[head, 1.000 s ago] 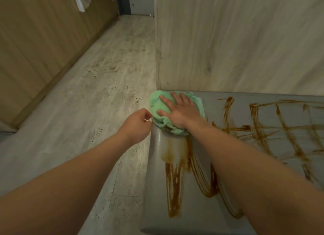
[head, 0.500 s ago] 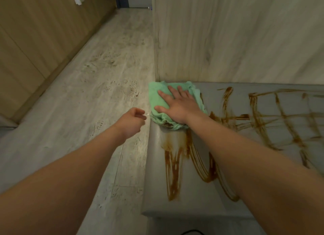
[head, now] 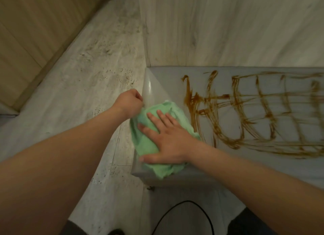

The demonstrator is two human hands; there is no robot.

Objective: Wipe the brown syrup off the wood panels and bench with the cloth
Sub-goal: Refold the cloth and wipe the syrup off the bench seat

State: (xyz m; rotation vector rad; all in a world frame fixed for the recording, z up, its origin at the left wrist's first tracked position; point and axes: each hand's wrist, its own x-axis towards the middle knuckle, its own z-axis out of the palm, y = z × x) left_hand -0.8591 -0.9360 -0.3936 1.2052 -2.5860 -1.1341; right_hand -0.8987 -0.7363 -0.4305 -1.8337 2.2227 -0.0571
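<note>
1. Head view: flat right hand (head: 169, 140), fingers straight and spread, pressing crumpled mint-green cloth (head: 146, 145) onto near left corner of glossy grey bench (head: 168, 80).
2. Curled left hand (head: 128, 100) just beside cloth's far left edge; grip impossible to tell.
3. Brown syrup streaks (head: 245, 112) right of cloth.

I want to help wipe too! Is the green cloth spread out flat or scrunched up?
Scrunched up. The green cloth lies bunched in thick folds on the bench under the flat right hand.

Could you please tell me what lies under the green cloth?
The green cloth lies on the grey bench at its left end, under the flat right hand. Brown syrup shows to its right; any beneath it is hidden.
</note>
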